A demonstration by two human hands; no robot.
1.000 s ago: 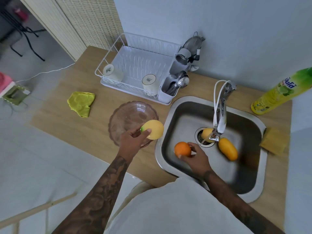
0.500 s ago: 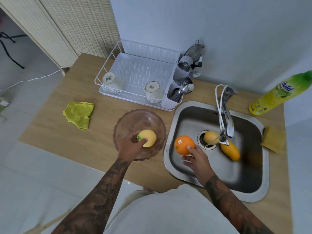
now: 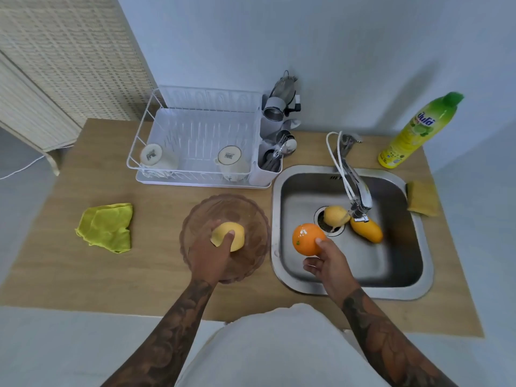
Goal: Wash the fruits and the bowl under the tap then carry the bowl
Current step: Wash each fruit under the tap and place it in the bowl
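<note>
The left hand (image 3: 208, 255) grips a lemon (image 3: 228, 239) inside the bowl (image 3: 252, 219) on the counter. The right hand (image 3: 329, 265) holds an orange (image 3: 305, 238) over the sink (image 3: 279, 219). Two more fruits (image 3: 365, 231) lie under the tap (image 3: 360, 196).

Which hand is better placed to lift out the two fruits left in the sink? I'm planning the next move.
Likely the right hand: it is over the sink, nearer the yellow fruit and mango, though it grips the orange. The left hand holds a lemon in the bowl.
</note>
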